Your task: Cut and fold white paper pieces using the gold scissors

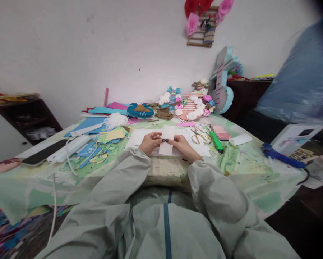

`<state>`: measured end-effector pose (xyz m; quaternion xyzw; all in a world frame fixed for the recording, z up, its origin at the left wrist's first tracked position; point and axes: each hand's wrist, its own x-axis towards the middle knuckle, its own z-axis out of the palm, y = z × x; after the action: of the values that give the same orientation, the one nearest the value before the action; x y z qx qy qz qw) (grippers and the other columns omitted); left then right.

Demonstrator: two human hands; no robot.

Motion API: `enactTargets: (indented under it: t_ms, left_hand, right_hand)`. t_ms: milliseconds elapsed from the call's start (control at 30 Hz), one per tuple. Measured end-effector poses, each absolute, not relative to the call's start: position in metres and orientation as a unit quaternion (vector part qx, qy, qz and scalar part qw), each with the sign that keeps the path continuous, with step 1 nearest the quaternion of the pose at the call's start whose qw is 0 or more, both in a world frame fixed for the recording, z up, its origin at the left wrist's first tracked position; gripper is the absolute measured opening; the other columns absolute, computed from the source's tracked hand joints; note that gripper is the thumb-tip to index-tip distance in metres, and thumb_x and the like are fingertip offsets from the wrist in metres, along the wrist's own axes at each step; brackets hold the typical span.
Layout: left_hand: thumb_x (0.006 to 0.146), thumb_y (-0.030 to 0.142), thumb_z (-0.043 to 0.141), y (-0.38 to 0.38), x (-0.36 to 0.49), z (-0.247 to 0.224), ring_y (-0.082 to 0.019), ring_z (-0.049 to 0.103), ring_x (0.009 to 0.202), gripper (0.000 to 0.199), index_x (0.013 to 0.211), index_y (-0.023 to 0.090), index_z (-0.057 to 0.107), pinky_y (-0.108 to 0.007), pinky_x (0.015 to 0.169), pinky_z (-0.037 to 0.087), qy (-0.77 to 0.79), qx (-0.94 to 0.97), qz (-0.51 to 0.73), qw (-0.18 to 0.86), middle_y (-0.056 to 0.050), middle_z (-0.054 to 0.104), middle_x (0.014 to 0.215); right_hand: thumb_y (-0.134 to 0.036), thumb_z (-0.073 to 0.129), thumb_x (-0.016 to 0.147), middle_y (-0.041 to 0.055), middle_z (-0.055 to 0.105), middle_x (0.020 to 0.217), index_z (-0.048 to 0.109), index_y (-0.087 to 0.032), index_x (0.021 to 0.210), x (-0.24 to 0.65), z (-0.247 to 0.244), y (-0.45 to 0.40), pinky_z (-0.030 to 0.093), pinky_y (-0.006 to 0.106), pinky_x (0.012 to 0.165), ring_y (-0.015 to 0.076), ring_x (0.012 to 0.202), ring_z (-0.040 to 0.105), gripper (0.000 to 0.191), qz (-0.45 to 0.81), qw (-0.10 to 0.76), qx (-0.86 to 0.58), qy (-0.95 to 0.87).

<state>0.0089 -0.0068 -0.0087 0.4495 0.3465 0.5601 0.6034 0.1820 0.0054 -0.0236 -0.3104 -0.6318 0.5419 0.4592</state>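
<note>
Between my two hands stands a white paper strip [167, 131], taller than wide. A small black piece [165, 140], shaped like tiny eyeglasses, lies across its face. My left hand [150, 142] grips the strip's left edge, with fingers bent and thumb against it. From the right, my right hand [184, 146] pinches the other edge, its thumb reaching close to the black piece. Whether the thumbs press on that piece is too small to tell. White sheets [135, 137] lie beneath and behind my hands on the table.
Gold-handled scissors [200, 138], a green tube-like item [216, 141] and a white roll [240, 139] lie to the right. A blue glue gun [282, 155] is farther right. Leftward are paper scraps [103, 151], a power strip [68, 149] with its cable, and a phone [44, 152]. Finished crafts [190, 108] stand behind.
</note>
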Motion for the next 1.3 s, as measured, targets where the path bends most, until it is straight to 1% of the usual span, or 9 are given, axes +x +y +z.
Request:
enactTargets:
  t_ms: [167, 333, 500, 567, 700, 767, 867, 1100, 1300]
  left_hand:
    - [0.043, 0.020, 0.086, -0.006, 0.009, -0.010, -0.013, 0.062, 0.064, 0.050, 0.087, 0.013, 0.062, -0.028, 0.059, 0.050, 0.359, 0.467, 0.547, 0.595, -0.002, 0.065, 0.076]
    - [0.042, 0.023, 0.086, -0.006, 0.008, -0.010, -0.013, 0.061, 0.061, 0.051, 0.086, 0.013, 0.063, -0.026, 0.057, 0.049, 0.365, 0.474, 0.550, 0.583, -0.001, 0.064, 0.068]
    - [0.044, 0.021, 0.085, -0.007, 0.008, -0.008, -0.010, 0.058, 0.057, 0.046, 0.084, 0.012, 0.064, -0.024, 0.055, 0.048, 0.355, 0.470, 0.578, 0.565, 0.001, 0.062, 0.063]
    - [0.046, 0.021, 0.085, -0.009, 0.009, -0.007, -0.011, 0.059, 0.057, 0.047, 0.086, 0.013, 0.064, -0.025, 0.055, 0.048, 0.350, 0.465, 0.570, 0.580, 0.001, 0.063, 0.064]
    - [0.045, 0.020, 0.085, -0.012, 0.013, -0.007, -0.018, 0.064, 0.064, 0.053, 0.093, 0.011, 0.064, -0.034, 0.063, 0.051, 0.322, 0.484, 0.510, 0.635, -0.006, 0.068, 0.076]
    - [0.044, 0.018, 0.085, -0.011, 0.014, -0.007, -0.021, 0.065, 0.069, 0.054, 0.092, 0.009, 0.064, -0.036, 0.068, 0.051, 0.318, 0.490, 0.505, 0.636, -0.009, 0.069, 0.079]
    - [0.042, 0.015, 0.086, -0.009, 0.013, -0.009, -0.019, 0.064, 0.071, 0.050, 0.087, 0.008, 0.065, -0.034, 0.070, 0.051, 0.328, 0.474, 0.539, 0.614, -0.009, 0.069, 0.079]
    - [0.045, 0.020, 0.086, -0.003, 0.008, -0.011, -0.013, 0.061, 0.065, 0.045, 0.084, 0.010, 0.064, -0.031, 0.064, 0.051, 0.334, 0.465, 0.587, 0.572, -0.003, 0.066, 0.072]
    - [0.042, 0.024, 0.086, -0.006, 0.011, -0.010, -0.013, 0.059, 0.062, 0.043, 0.077, 0.010, 0.064, -0.029, 0.060, 0.050, 0.343, 0.476, 0.561, 0.585, -0.002, 0.064, 0.071]
  right_hand:
    - [-0.043, 0.076, 0.059, 0.0037, 0.068, 0.070, 0.069, -0.013, 0.076, 0.182, -0.021, 0.004, 0.047, 0.028, 0.064, 0.0153, 0.063, 0.060, 0.034, 0.539, 0.456, -0.320, -0.632]
    - [-0.044, 0.077, 0.057, 0.0027, 0.066, 0.065, 0.068, -0.013, 0.071, 0.182, -0.018, 0.002, 0.046, 0.027, 0.061, 0.0132, 0.058, 0.057, 0.036, 0.534, 0.456, -0.325, -0.634]
    - [-0.042, 0.079, 0.054, 0.0006, 0.060, 0.054, 0.064, -0.012, 0.060, 0.182, -0.018, 0.004, 0.041, 0.024, 0.053, 0.0103, 0.051, 0.051, 0.035, 0.501, 0.469, -0.345, -0.641]
    - [-0.041, 0.078, 0.056, 0.0007, 0.062, 0.057, 0.065, -0.012, 0.067, 0.182, -0.017, 0.003, 0.041, 0.024, 0.054, 0.0106, 0.052, 0.052, 0.034, 0.506, 0.467, -0.326, -0.647]
    - [-0.036, 0.077, 0.060, 0.0020, 0.067, 0.070, 0.064, -0.015, 0.097, 0.182, -0.014, -0.001, 0.043, 0.024, 0.055, 0.0130, 0.057, 0.057, 0.045, 0.514, 0.441, -0.295, -0.674]
    - [-0.035, 0.077, 0.061, 0.0020, 0.067, 0.070, 0.062, -0.015, 0.103, 0.182, -0.014, -0.002, 0.044, 0.024, 0.055, 0.0135, 0.057, 0.058, 0.049, 0.506, 0.434, -0.296, -0.685]
    - [-0.035, 0.077, 0.059, 0.0016, 0.067, 0.068, 0.060, -0.015, 0.104, 0.183, -0.014, -0.002, 0.043, 0.024, 0.054, 0.0143, 0.057, 0.059, 0.052, 0.504, 0.435, -0.303, -0.682]
    - [-0.037, 0.075, 0.062, 0.0033, 0.067, 0.071, 0.063, -0.015, 0.097, 0.182, -0.013, -0.003, 0.044, 0.026, 0.057, 0.0154, 0.060, 0.059, 0.044, 0.511, 0.455, -0.300, -0.665]
    - [-0.045, 0.074, 0.061, 0.0019, 0.065, 0.065, 0.066, -0.012, 0.073, 0.181, -0.015, 0.000, 0.040, 0.024, 0.056, 0.0130, 0.058, 0.054, 0.036, 0.498, 0.458, -0.320, -0.664]
